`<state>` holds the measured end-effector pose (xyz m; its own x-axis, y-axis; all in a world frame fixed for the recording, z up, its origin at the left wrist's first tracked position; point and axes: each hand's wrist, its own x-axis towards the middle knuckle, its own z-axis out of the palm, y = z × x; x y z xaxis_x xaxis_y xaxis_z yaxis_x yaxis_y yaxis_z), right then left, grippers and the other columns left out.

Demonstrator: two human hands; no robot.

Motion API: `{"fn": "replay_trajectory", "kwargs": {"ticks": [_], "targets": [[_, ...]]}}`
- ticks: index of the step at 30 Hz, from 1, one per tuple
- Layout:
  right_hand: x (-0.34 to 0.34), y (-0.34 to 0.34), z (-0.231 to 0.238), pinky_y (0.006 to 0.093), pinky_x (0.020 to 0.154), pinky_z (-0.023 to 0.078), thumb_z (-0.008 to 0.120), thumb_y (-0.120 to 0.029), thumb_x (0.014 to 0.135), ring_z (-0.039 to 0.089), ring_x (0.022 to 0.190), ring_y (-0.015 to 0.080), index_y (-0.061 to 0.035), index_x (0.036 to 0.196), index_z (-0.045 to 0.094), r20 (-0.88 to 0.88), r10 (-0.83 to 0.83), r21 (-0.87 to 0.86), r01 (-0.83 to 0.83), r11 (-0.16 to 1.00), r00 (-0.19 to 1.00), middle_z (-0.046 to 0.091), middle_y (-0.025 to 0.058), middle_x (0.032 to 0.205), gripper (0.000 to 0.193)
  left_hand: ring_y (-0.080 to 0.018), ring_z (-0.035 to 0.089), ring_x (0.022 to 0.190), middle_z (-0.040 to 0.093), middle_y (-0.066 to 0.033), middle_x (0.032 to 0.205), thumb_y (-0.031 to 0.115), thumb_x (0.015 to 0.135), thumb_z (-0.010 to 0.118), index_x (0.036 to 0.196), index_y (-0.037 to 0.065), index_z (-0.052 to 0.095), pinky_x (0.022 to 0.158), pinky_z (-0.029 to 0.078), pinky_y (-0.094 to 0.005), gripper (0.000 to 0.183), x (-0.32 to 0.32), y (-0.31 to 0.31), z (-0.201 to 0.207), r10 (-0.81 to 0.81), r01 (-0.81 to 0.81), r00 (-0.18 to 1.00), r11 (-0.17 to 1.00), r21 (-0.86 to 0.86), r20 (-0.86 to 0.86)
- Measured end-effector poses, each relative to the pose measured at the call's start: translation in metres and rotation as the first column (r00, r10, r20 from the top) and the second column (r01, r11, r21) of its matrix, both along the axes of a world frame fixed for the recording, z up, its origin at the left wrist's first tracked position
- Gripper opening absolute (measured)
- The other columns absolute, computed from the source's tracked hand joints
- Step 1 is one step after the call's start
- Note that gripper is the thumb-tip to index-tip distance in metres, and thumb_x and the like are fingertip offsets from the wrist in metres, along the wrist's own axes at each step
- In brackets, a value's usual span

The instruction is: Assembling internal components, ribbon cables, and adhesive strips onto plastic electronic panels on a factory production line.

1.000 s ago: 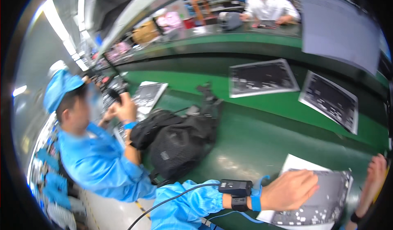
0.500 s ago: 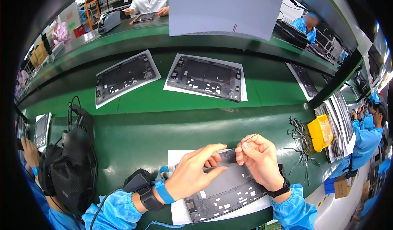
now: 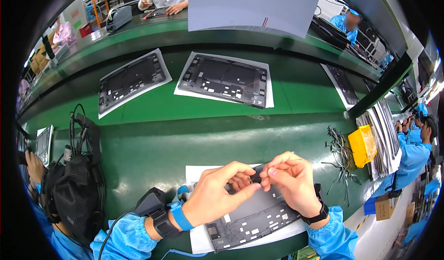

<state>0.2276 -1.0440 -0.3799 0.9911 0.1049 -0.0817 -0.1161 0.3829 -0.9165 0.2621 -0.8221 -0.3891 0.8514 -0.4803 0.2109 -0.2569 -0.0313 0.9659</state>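
A black tablet housing (image 3: 252,227) with small white patches lies on a white sheet (image 3: 196,246) in front of me. Over its far part my two hands meet, fingertips almost touching. My right hand (image 3: 293,181) pinches what looks like a thin black cable, mostly hidden by the fingers. My left hand (image 3: 222,193) has its fingers curled and its thumb brought toward them at a small dark piece beside the right fingertips; what it grips is unclear. A blue strap (image 3: 182,216) circles my left wrist, and a black band (image 3: 321,211) my right.
Loose thin black cables (image 3: 342,158) lie right of my hands, by a yellow bin (image 3: 362,146) and stacked sheets (image 3: 386,139). Two more housings (image 3: 224,79) (image 3: 134,82) rest on the far green surface. At left stands a black mesh bag (image 3: 76,190); a co-worker's hand (image 3: 34,167) is beyond it.
My left hand has moved in toward the right one, its thumb and fingers closing at the right fingertips. My right hand has turned slightly. The whole view has shifted a little.
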Motion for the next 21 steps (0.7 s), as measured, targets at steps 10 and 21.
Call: {"fn": "replay_trajectory", "kwargs": {"ticks": [10,21], "targets": [[-0.017,-0.014,0.009,0.0341,0.087,0.064,0.067,0.016,0.089,0.077,0.098,0.0248,0.0089,0.099,0.071,0.261,0.117,-0.225,-0.058,0.973,0.958,0.076,0.0201,0.102,0.013,-0.0215,0.077,0.087,0.079,-0.0135,0.103,-0.001,0.09,0.079,0.11,0.0,0.08,0.078,0.062,-0.0307,0.02,0.007,-0.005,0.013,-0.053,0.04,0.972,0.997,0.059,0.227],[-0.013,-0.05,0.018,0.0255,0.064,0.06,0.063,0.015,0.082,0.075,0.069,0.0147,0.0075,0.103,0.077,0.075,0.205,-0.397,-0.16,0.904,0.976,0.078,0.0154,0.088,0.026,-0.0203,0.077,0.077,0.08,-0.0109,0.089,0.001,0.089,0.08,0.099,0.0,0.079,0.071,0.061,-0.0314,0.009,0.008,-0.018,0.013,-0.209,0.195,0.976,0.963,0.187,0.055]]}}
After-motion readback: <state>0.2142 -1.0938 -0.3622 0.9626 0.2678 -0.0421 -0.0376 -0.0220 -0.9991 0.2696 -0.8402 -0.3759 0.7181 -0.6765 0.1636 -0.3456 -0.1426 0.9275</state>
